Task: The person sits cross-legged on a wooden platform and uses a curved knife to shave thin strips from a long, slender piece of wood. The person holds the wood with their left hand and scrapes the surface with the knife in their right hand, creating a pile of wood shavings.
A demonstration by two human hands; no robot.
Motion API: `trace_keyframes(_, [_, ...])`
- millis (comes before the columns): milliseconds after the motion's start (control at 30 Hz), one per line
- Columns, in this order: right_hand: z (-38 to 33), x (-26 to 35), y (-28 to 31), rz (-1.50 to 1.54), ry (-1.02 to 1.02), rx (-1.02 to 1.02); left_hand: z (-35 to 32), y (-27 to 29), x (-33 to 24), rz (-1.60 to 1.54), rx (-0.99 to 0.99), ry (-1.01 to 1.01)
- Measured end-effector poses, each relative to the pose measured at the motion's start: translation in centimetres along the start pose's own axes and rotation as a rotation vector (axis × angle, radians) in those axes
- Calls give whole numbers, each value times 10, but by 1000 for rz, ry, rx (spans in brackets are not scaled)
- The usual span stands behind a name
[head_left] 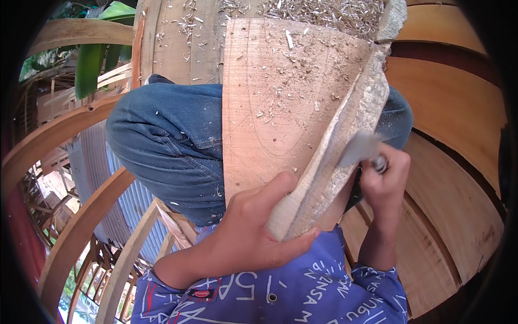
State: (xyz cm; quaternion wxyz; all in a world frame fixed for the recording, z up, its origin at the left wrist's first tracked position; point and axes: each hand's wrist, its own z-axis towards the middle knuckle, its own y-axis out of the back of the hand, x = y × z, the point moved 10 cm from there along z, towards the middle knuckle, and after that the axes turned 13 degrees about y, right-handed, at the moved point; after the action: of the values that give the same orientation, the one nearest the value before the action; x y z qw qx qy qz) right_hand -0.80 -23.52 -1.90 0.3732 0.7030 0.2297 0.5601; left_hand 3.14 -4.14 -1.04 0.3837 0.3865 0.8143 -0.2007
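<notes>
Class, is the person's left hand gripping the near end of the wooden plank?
Yes: the left hand wraps the wooden plank's near end, thumb on top.

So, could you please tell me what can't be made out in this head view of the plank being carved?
- Blade in the right hand: motion-blurred, so its shape and edge are unclear.
- Its handle: hidden inside the right fist.
- Lower end of the wooden plank: covered by the left hand.
- Plank's far end: buried under wood shavings and cut off by the top edge.

Left hand (245,237) fingers clamped, right hand (384,181) fisted, raised
</notes>
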Motion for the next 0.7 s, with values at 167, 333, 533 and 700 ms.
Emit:
trace_keyframes(167, [-2,-61,42,3,-290,-227,5,-9,-8,101,-26,-111])
trace_keyframes(333, [-14,-20,-29,823,-292,-162,15,0,-19,341,-151,-145])
trace_keyframes(533, [-14,1,-14,1178,-311,-118,9,-4,-37,584,-194,-162])
trace_keyframes(700, [-6,8,-21,1211,-330,-107,11,-2,-46,576,-150,-229])
